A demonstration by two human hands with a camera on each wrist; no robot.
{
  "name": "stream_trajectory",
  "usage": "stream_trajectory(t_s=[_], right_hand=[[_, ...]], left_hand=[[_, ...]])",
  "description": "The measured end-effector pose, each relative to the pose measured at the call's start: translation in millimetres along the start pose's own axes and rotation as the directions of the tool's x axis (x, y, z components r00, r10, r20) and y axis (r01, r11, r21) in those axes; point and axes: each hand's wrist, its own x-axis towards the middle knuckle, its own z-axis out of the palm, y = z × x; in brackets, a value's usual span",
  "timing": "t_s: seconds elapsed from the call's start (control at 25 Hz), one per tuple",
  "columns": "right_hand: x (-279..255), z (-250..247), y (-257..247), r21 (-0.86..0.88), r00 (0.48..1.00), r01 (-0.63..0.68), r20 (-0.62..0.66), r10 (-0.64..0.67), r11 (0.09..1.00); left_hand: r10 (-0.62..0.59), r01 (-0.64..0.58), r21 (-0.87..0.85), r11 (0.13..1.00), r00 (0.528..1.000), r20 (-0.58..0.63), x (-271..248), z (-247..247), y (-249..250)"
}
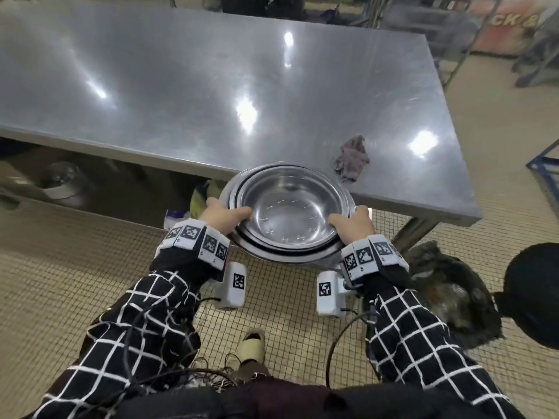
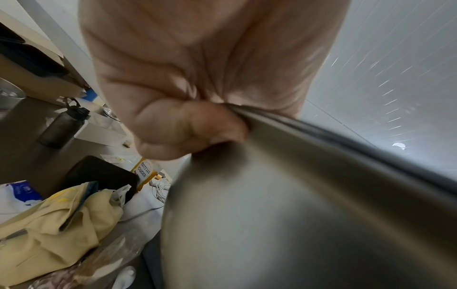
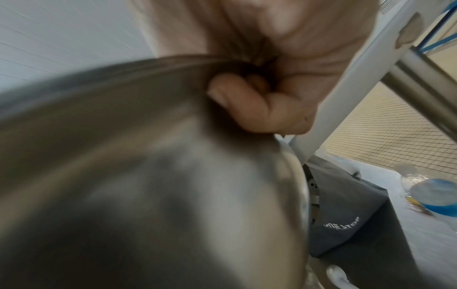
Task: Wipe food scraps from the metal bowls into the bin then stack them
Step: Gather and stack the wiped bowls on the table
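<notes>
A stack of nested metal bowls [image 1: 287,213] hangs at the near edge of the steel table [image 1: 181,86], partly over the floor. My left hand [image 1: 225,217] grips the stack's left rim, thumb inside the top bowl. My right hand [image 1: 351,222] grips the right rim the same way. The top bowl looks clean and shiny inside. In the left wrist view my fingers [image 2: 188,129] curl under the rim of the bowl stack [image 2: 309,205]. The right wrist view shows my fingers [image 3: 259,109] curled under the rim of the same blurred stack [image 3: 148,166].
A crumpled pinkish cloth [image 1: 352,160] lies on the table right of the bowls. A bin with a dark liner [image 1: 447,294] stands on the tiled floor at the right, by the table leg [image 1: 414,229]. Bags and clutter [image 2: 49,219] sit on the lower shelf.
</notes>
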Motion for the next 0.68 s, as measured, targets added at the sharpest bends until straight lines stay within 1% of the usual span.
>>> stream_trajectory(t_s=[0.08,0.16,0.28,0.32,0.52,0.6,0.68], right_hand=[[-6,-1,12,-0.038,1.000,-0.015,-0.002,0.015,0.999],[-6,-3,27,-0.009,1.000,-0.026,0.009,0.026,1.000],[-3,-2,47,-0.003,0.998,-0.052,0.024,0.052,0.999],[-1,1,53,-0.005,0.998,-0.060,0.023,0.060,0.998],[24,22,88,-0.009,0.996,-0.092,-0.001,0.092,0.996],[40,36,102,-0.035,0.994,-0.107,0.001,0.107,0.994],[69,55,120,-0.053,0.993,-0.122,-0.011,0.121,0.991]], left_hand=[[-0.037,0.037,0.042,0.998,0.999,0.003,-7,7,-7],[-0.045,0.043,0.082,0.996,0.999,0.019,-9,13,-14],[-0.095,0.086,0.082,0.993,0.989,0.117,2,28,-27],[-0.102,0.091,0.090,0.992,0.986,0.132,6,33,-33],[-0.204,0.179,0.144,0.973,0.963,0.176,39,67,-67],[-0.219,0.194,0.145,0.970,0.958,0.185,62,84,-84],[-0.217,0.193,0.128,0.973,0.954,0.207,91,104,-97]])
